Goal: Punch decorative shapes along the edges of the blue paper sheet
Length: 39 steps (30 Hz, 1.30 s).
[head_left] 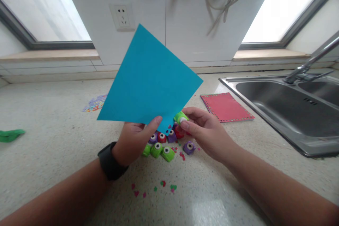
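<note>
A kitchen, by its steel sink point(275, 109), faucet point(312, 60) and countertop point(53, 169).

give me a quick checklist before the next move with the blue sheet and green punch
1. Blue sheet gripped: ok, the left hand holds it near its lower corner, thumb on top.
2. Green punch in hand: ok, held by the right hand.
3. Sheet's edge seated in the punch's slot: cannot tell, the slot is hidden.
4. Counter free of scraps: not ok, paper scraps lie on it.
5. Red sheet apart from both hands: cannot tell, the right hand overlaps its near corner in view.
</note>
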{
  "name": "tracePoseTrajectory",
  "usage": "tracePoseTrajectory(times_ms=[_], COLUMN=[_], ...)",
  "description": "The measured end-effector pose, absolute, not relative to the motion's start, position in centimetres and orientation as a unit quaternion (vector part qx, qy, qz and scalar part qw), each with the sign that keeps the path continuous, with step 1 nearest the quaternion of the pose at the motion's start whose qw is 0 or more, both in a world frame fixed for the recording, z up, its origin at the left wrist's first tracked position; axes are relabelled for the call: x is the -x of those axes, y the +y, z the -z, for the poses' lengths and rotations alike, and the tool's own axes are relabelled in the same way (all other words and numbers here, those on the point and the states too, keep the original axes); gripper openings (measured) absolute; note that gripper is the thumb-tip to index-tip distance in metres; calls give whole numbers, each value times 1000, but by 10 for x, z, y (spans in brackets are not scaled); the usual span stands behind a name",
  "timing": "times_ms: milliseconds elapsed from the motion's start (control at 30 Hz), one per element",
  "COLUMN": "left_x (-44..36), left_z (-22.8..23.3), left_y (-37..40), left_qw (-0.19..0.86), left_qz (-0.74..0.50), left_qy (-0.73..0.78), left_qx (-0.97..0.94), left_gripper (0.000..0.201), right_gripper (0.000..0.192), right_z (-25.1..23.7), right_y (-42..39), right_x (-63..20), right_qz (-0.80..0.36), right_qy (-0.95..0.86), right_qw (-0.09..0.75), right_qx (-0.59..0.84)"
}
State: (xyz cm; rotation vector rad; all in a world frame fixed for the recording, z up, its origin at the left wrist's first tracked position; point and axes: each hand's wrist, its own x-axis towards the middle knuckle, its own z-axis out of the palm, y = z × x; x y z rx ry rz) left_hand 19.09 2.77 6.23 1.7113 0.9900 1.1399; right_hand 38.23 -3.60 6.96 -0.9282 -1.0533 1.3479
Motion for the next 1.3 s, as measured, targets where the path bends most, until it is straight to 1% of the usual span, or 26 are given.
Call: tracePoseTrajectory(times_ms=[133,267,433,567,833,1033,1300], left_x=[-191,-190,-190,-189,-192,-191,-190], left_z=[-62,-61,-59,-56,-58,-58,-59], left_y=[30,32,33,32,31,31,32], left_qw=[436,442,436,457,503,495,523], left_qz=[-438,-412,-408,-394,-370,-378,-363], left_qy=[380,375,354,358,343,333,342], left_qx=[-688,-703,-720,-712,-702,-708,-691], left_gripper=[24,29,26,33,40,33,42], right_gripper=[23,28,35,36,39,36,37], right_z=[-67,-68,-71,-70,-68,-65,-62], right_y=[-36,-36,-37,-38,-35,-35,-34], right_x=[-384,-382,-375,-374,-373,-374,-376], right_qz=[-602,-625,-649,-629,-611,-605,-582], right_qy=[-453,-436,-399,-413,-427,-436,-450], right_qw=[511,493,488,474,463,466,460], right_qx=[413,421,427,458,480,476,497])
